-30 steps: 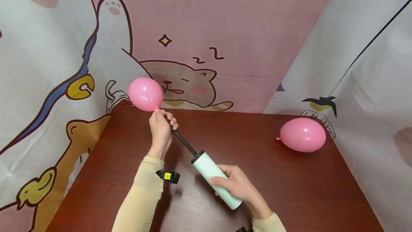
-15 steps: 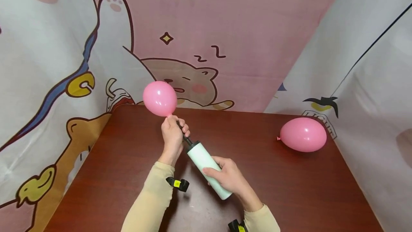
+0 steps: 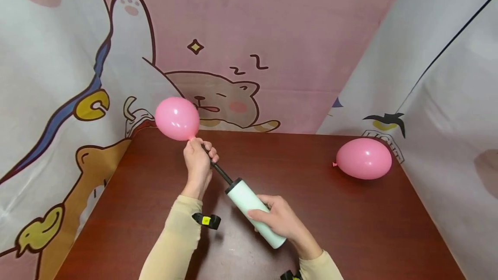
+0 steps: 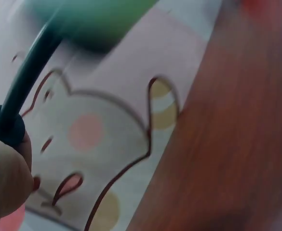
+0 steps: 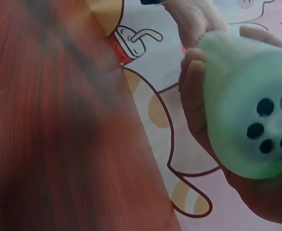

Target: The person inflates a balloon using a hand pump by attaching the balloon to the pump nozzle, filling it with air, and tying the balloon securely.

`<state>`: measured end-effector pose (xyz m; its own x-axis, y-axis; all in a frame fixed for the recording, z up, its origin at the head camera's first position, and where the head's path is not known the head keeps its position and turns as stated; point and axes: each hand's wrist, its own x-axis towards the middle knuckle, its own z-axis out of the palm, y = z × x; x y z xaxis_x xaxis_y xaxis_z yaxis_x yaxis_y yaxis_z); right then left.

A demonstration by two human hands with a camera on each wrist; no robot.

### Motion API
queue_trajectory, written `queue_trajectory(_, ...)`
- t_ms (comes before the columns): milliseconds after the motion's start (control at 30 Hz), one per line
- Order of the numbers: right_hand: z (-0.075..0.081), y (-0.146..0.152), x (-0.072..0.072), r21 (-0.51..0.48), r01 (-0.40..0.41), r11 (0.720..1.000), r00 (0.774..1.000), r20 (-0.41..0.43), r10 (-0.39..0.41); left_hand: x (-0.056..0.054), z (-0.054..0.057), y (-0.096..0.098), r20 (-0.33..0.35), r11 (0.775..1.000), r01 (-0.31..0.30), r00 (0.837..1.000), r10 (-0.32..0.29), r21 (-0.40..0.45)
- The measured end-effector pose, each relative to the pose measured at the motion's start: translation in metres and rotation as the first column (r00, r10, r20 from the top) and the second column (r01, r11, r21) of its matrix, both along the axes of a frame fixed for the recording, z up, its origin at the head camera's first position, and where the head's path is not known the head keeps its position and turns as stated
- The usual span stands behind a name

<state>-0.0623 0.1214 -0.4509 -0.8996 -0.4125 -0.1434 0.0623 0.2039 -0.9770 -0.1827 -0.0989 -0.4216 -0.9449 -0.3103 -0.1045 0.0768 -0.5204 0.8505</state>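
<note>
We are apparently inflating a pink balloon [image 3: 177,119], holding it up toward the far left corner of the tabletop [image 3: 303,167]; our left grip [image 3: 197,161] is pinching its neck and the black rod [image 3: 223,173], our right grip [image 3: 282,217] clasping the mint-green pump [image 3: 247,201]. The next stroke is probably calling for a tightly pinched neck. It is looking round, glossy, smaller than the knotted balloon [image 3: 364,159] near the far right corner.
</note>
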Motion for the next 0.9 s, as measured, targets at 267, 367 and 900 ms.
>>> queue_trajectory(267,0.003,-0.015,-0.011,-0.012,0.089,0.996,0.996,0.02,-0.089,0.021,-0.009,0.032,-0.026,0.989,0.136,0.99,-0.138,-0.053)
queue_trajectory(367,0.002,-0.014,-0.008,-0.018,0.09,0.996,0.995,0.033,-0.09,0.019,-0.007,0.03,-0.024,0.989,0.137,0.99,-0.139,-0.058)
queue_trajectory(900,0.0,0.011,0.004,-0.026,0.003,1.0,1.0,0.004,-0.003,-0.015,0.016,-0.01,-0.022,0.999,-0.014,1.0,0.013,-0.053)
